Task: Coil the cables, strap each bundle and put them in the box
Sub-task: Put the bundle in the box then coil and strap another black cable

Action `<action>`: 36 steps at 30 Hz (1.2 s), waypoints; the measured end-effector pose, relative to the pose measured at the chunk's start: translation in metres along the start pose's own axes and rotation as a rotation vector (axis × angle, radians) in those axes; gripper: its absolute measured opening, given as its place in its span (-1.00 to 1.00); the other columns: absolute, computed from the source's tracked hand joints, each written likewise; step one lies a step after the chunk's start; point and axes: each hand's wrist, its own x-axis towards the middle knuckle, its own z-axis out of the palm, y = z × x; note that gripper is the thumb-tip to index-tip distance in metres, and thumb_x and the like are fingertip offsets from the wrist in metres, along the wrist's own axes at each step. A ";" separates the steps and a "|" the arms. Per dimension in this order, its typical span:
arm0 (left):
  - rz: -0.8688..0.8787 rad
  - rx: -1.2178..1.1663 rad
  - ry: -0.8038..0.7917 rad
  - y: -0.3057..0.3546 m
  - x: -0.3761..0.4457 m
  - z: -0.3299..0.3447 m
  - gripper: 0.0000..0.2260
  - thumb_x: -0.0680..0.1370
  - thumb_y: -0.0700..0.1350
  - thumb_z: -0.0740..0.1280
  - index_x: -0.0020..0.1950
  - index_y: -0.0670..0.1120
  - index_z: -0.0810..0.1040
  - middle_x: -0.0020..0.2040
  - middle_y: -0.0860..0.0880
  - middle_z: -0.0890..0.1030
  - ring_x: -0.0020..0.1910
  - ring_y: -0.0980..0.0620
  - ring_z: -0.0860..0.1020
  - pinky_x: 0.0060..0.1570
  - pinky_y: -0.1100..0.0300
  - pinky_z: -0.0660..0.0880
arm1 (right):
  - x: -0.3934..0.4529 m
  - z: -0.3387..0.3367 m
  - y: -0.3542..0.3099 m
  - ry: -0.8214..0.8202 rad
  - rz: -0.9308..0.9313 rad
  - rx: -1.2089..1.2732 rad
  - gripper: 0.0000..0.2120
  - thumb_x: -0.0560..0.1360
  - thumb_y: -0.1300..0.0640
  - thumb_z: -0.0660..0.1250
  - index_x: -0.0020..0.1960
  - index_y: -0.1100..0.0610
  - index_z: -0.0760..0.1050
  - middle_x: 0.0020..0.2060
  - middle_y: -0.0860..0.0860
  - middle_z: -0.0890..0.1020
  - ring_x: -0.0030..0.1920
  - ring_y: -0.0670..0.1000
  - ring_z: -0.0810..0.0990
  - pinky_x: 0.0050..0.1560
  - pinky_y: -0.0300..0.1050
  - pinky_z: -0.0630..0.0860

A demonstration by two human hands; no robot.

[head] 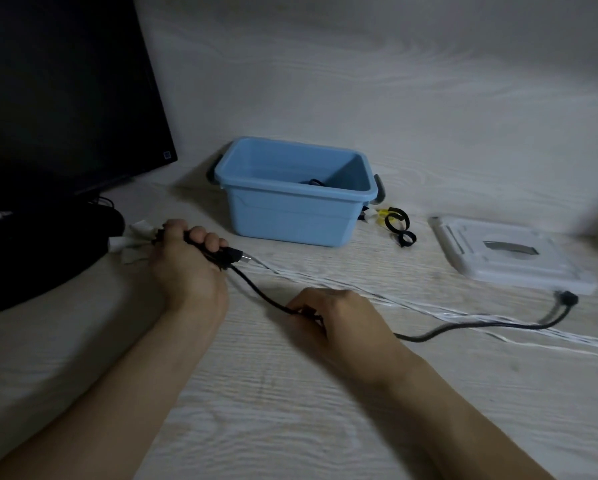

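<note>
Head view, left hand (186, 261) fisted round thin black cable (256, 289), right hand (335, 320) pinching it, blue plastic box (290, 209) behind.

The one camera sits on my head, looking forward and down over my forearms onto the pale wood-grain table (290, 410). My hands lie near in the lower half; the light-blue plastic box (295, 202) stands further off at centre, the wall behind.

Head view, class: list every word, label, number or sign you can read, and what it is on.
None can be read.
Small blue sticker on the monitor corner: too small and blurred.
Pale mark on the monitor's dark base: blurred.
Blue box and white lid: no text visible.
</note>
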 end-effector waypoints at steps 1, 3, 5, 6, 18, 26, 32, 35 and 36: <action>0.055 0.070 -0.034 -0.004 -0.001 0.001 -0.75 0.67 -0.15 0.09 -0.22 -0.04 0.28 -0.46 0.07 0.32 -0.52 0.10 0.29 -0.43 0.23 0.37 | 0.000 0.002 -0.002 0.012 -0.023 0.006 -0.69 0.56 -0.11 0.14 0.13 -0.03 0.58 -0.04 -0.08 0.68 -0.08 -0.01 0.64 -0.07 0.04 0.58; 0.186 0.271 -0.127 -0.012 -0.005 0.001 -0.76 0.69 -0.15 0.09 -0.19 -0.06 0.27 -0.46 0.10 0.34 -0.50 0.13 0.31 -0.41 0.25 0.38 | 0.000 0.007 -0.007 0.057 -0.071 0.006 -0.75 0.59 -0.07 0.21 0.11 0.00 0.59 -0.06 -0.07 0.65 -0.14 -0.02 0.63 -0.14 0.05 0.57; 0.310 0.498 -0.251 -0.018 -0.012 0.000 -0.80 0.70 -0.15 0.09 -0.12 -0.10 0.29 -0.41 0.07 0.34 -0.47 0.14 0.33 -0.37 0.22 0.38 | 0.000 0.011 -0.010 0.144 -0.106 0.000 -0.79 0.61 -0.03 0.24 0.11 0.02 0.60 -0.09 -0.07 0.61 -0.19 -0.02 0.60 -0.23 0.04 0.56; 0.355 0.582 -0.334 -0.020 -0.015 -0.001 -0.83 0.69 -0.13 0.10 -0.09 -0.13 0.31 -0.39 0.05 0.35 -0.45 0.13 0.33 -0.34 0.19 0.37 | 0.000 0.012 -0.012 0.200 -0.122 0.007 -0.80 0.62 0.00 0.26 0.12 0.04 0.60 -0.10 -0.05 0.59 -0.21 -0.02 0.59 -0.26 0.03 0.55; -0.128 0.907 -1.037 -0.023 -0.053 -0.010 -0.57 0.57 0.15 0.05 -0.16 -0.19 0.45 -0.46 0.10 0.44 -0.50 0.19 0.33 -0.49 0.40 0.27 | -0.002 -0.013 0.006 0.659 -0.229 0.107 -0.72 0.30 0.04 0.63 -0.21 0.23 0.65 -0.36 0.01 0.64 -0.38 -0.15 0.55 -0.32 -0.36 0.47; -0.332 0.862 -1.027 -0.020 -0.048 -0.011 -0.50 0.60 0.23 0.14 -0.42 -0.07 0.33 -0.56 -0.01 0.18 -0.60 0.07 0.11 -0.54 0.20 0.06 | 0.004 -0.027 0.029 0.557 0.002 0.286 -0.70 0.43 -0.12 0.49 -0.08 0.13 0.63 -0.22 -0.02 0.57 -0.26 -0.09 0.54 -0.24 -0.40 0.41; -0.491 0.585 -0.778 -0.018 -0.049 -0.003 -0.55 0.55 0.19 0.14 -0.45 -0.02 0.24 -0.58 0.02 0.10 -0.65 0.07 0.06 -0.60 0.28 0.10 | 0.005 -0.013 0.028 0.304 0.072 0.358 -0.65 0.69 0.03 0.12 -0.21 0.12 0.46 -0.37 -0.03 0.50 -0.35 -0.07 0.47 -0.31 -0.20 0.37; -0.532 0.365 -0.597 -0.016 -0.040 0.000 -0.52 0.62 0.15 0.10 -0.46 0.00 0.26 -0.60 0.05 0.10 -0.67 0.10 0.07 -0.64 0.29 0.11 | 0.005 -0.009 0.028 0.306 0.129 0.289 -0.68 0.67 0.00 0.15 -0.17 0.10 0.51 -0.43 -0.07 0.55 -0.39 -0.06 0.52 -0.34 -0.18 0.42; -0.528 0.294 -0.542 -0.014 -0.036 0.001 -0.52 0.63 0.14 0.10 -0.46 0.01 0.26 -0.61 0.06 0.10 -0.67 0.11 0.07 -0.65 0.30 0.12 | 0.005 -0.008 0.030 0.302 0.144 0.259 -0.70 0.66 0.00 0.18 -0.14 0.10 0.54 -0.43 -0.07 0.56 -0.39 -0.05 0.53 -0.34 -0.13 0.44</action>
